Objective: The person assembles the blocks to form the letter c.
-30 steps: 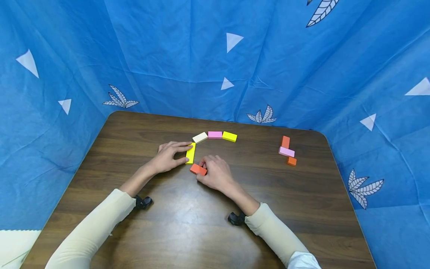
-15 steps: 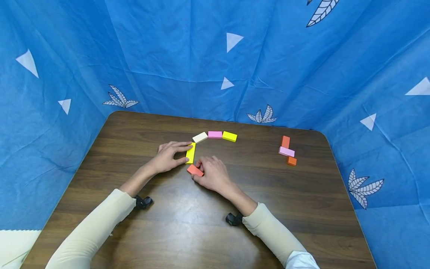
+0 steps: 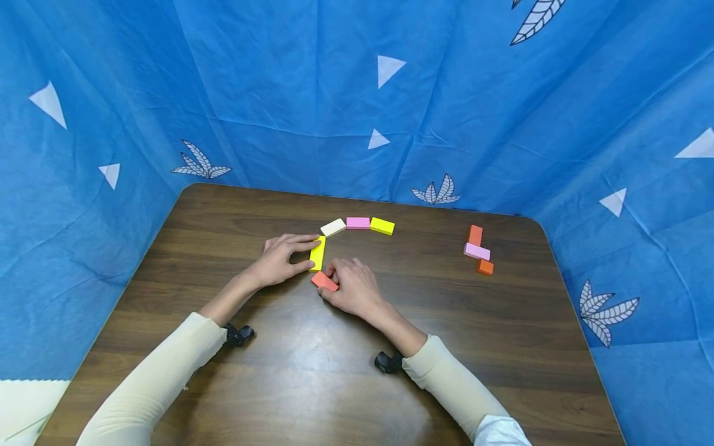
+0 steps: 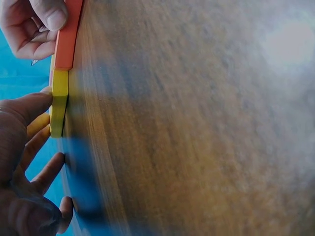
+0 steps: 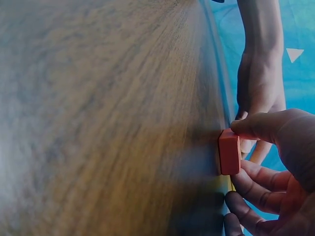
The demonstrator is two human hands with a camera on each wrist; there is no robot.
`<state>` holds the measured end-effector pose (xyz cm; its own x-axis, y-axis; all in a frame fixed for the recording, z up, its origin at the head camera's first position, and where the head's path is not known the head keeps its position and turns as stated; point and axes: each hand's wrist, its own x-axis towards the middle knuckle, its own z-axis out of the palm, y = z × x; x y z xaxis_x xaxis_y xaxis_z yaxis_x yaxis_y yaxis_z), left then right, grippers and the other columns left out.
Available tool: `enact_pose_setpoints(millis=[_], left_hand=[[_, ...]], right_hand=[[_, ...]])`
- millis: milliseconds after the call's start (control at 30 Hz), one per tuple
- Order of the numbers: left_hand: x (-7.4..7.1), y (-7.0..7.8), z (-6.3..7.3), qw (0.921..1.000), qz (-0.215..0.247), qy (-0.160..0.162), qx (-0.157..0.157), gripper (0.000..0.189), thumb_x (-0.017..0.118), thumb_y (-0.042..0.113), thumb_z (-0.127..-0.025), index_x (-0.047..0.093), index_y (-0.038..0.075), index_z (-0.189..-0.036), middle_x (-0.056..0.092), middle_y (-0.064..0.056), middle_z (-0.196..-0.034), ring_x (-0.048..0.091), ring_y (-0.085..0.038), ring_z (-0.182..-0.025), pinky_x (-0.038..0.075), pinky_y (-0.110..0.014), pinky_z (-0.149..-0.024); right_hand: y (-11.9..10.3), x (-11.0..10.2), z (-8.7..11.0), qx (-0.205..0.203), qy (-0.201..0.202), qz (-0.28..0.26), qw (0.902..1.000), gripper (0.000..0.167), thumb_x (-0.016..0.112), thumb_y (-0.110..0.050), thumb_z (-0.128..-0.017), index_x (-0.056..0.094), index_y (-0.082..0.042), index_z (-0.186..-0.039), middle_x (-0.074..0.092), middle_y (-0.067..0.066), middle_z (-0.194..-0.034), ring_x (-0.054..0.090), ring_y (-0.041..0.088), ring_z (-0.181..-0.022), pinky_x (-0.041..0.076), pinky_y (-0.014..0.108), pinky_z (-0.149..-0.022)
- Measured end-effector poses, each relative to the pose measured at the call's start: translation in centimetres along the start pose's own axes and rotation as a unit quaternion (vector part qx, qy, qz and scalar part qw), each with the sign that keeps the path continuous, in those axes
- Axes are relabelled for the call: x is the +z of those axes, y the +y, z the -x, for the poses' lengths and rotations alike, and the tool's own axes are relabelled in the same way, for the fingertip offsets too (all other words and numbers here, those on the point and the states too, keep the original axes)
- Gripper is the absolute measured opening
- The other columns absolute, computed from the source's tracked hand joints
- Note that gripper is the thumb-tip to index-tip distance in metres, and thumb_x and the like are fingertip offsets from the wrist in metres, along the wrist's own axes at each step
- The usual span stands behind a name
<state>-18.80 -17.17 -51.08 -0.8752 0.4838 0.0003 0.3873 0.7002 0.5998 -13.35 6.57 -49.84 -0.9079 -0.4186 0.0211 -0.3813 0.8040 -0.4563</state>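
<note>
Right hand (image 3: 354, 287) pinches red block (image 3: 323, 280), likely aligning it with yellow block (image 3: 317, 256) under spread left hand (image 3: 279, 261); next probably needs gentle release

No readable text or labels.

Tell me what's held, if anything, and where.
A red block, near its right end, by the right hand; the left hand touches a yellow block.

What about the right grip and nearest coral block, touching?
Touching: the right wrist view shows the right grip pinching the coral block between thumb and finger.
</note>
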Motion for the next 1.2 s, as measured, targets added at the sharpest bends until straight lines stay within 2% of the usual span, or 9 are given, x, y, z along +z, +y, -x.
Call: enact_pose_setpoints(millis=[100, 167, 200, 333, 400, 633, 833, 1000, 1200], left_hand=[[-0.1, 0.0, 0.0, 1.0000, -0.002, 0.000, 0.001, 0.059, 0.076, 0.036, -0.102, 0.059, 0.024, -0.157, 0.052, 0.004, -0.167, 0.047, -0.032, -0.151, 0.023, -0.066, -0.112], [-0.1, 0.0, 0.0, 1.0000, -0.002, -0.001, 0.002, 0.059, 0.076, 0.036, -0.102, 0.059, 0.023, -0.157, 0.052, 0.004, -0.168, 0.047, -0.032, -0.151, 0.023, -0.066, -0.113], [-0.2, 0.0, 0.0, 1.0000, 0.000, 0.000, 0.002, 0.059, 0.076, 0.035, -0.102, 0.059, 0.023, -0.157, 0.052, 0.003, -0.167, 0.047, -0.032, -0.152, 0.023, -0.067, -0.114], [0.0, -0.1, 0.1, 1.0000, 0.001, 0.002, 0.002, 0.058, 0.077, 0.034, -0.102, 0.060, 0.023, -0.156, 0.053, 0.003, -0.167, 0.046, -0.033, -0.153, 0.022, -0.069, -0.115], [0.1, -0.1, 0.0, 1.0000, -0.001, 0.003, 0.003, 0.058, 0.077, 0.035, -0.101, 0.060, 0.023, -0.156, 0.053, 0.003, -0.167, 0.047, -0.033, -0.152, 0.022, -0.069, -0.115], [0.2, -0.3, -0.1, 0.9999, -0.012, 0.003, 0.004, 0.059, 0.077, 0.034, -0.101, 0.059, 0.024, -0.156, 0.053, 0.002, -0.167, 0.047, -0.034, -0.150, 0.023, -0.070, -0.114], [0.2, -0.1, 0.0, 1.0000, -0.009, 0.001, 0.004, 0.058, 0.077, 0.035, -0.101, 0.060, 0.023, -0.156, 0.053, 0.002, -0.167, 0.047, -0.033, -0.152, 0.023, -0.070, -0.115], [0.2, 0.1, 0.1, 1.0000, -0.005, 0.001, 0.003, 0.059, 0.076, 0.034, -0.101, 0.059, 0.022, -0.156, 0.053, 0.001, -0.167, 0.046, -0.034, -0.152, 0.022, -0.071, -0.115], [0.1, 0.1, 0.1, 1.0000, 0.000, 0.002, 0.004, 0.058, 0.075, 0.035, -0.102, 0.059, 0.022, -0.156, 0.053, 0.001, -0.167, 0.046, -0.034, -0.152, 0.021, -0.070, -0.115]], right_hand=[[0.0, -0.1, 0.0, -0.004, 0.001, -0.010, 0.9999, 0.035, 0.086, -0.042, -0.091, 0.070, -0.018, -0.111, 0.065, -0.005, -0.086, 0.056, 0.013, -0.084, 0.052, 0.042, -0.100], [0.0, -0.3, 0.1, -0.004, 0.000, -0.017, 0.9998, 0.037, 0.085, -0.044, -0.091, 0.069, -0.018, -0.112, 0.064, -0.003, -0.088, 0.057, 0.013, -0.083, 0.052, 0.043, -0.102], [0.1, -0.5, 0.1, -0.004, 0.000, -0.021, 0.9998, 0.038, 0.085, -0.045, -0.091, 0.069, -0.017, -0.112, 0.064, -0.003, -0.089, 0.057, 0.013, -0.084, 0.052, 0.042, -0.102], [1.2, -1.2, 0.7, 0.009, 0.009, -0.038, 0.9992, 0.041, 0.084, -0.048, -0.091, 0.068, -0.017, -0.112, 0.066, -0.002, -0.094, 0.057, 0.015, -0.088, 0.050, 0.037, -0.088], [2.2, -1.8, 1.0, 0.019, 0.023, -0.042, 0.9987, 0.040, 0.085, -0.047, -0.092, 0.069, -0.016, -0.112, 0.067, -0.001, -0.095, 0.057, 0.016, -0.090, 0.049, 0.036, -0.089], [7.1, -4.5, 3.1, 0.066, 0.057, -0.049, 0.9950, 0.035, 0.084, -0.040, -0.094, 0.069, -0.013, -0.111, 0.069, 0.003, -0.098, 0.059, 0.021, -0.093, 0.049, 0.041, -0.093], [12.6, -7.3, 5.5, 0.114, 0.085, -0.042, 0.9889, 0.033, 0.082, -0.036, -0.096, 0.072, -0.011, -0.115, 0.072, 0.009, -0.108, 0.061, 0.029, -0.101, 0.049, 0.050, -0.096], [17.1, -9.5, 7.1, 0.141, 0.126, -0.020, 0.9818, 0.038, 0.081, -0.030, -0.098, 0.071, -0.004, -0.122, 0.072, 0.018, -0.117, 0.062, 0.038, -0.111, 0.046, 0.058, -0.105], [21.0, -11.2, 8.3, 0.161, 0.171, 0.005, 0.9720, 0.044, 0.080, -0.027, -0.099, 0.067, 0.001, -0.129, 0.067, 0.027, -0.127, 0.054, 0.046, -0.119, 0.039, 0.061, -0.104]])
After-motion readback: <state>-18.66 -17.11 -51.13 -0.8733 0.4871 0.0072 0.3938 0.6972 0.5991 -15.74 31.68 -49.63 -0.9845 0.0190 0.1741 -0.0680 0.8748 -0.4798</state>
